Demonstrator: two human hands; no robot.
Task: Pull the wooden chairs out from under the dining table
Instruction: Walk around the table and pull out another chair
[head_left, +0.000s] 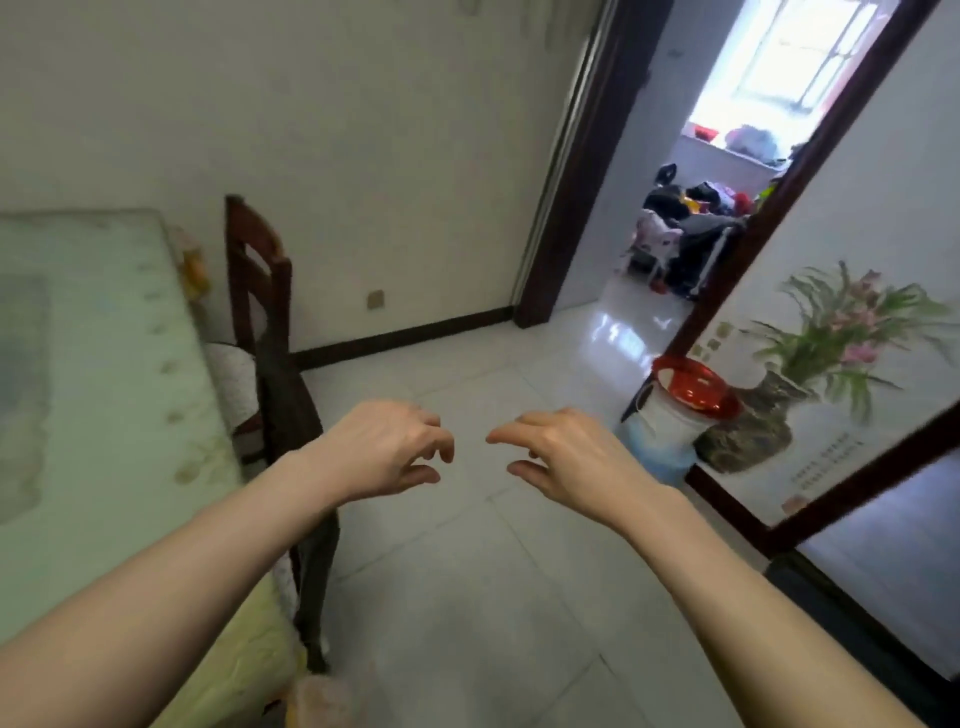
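Head view: wooden chair (260, 291) upright, facing dining table (104, 364).

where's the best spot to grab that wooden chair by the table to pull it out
Probably the top rail of the wooden chair's backrest, reached from the open floor side. The back stands upright clear of the dining table, while the seat is tucked against the table edge.

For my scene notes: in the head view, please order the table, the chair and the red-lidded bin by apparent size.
1. Table, largest, though cut off at the left edge.
2. Chair, next; partly hidden by the table and the left arm.
3. Bin, smallest, but farther from the camera, so its true size is unsure.
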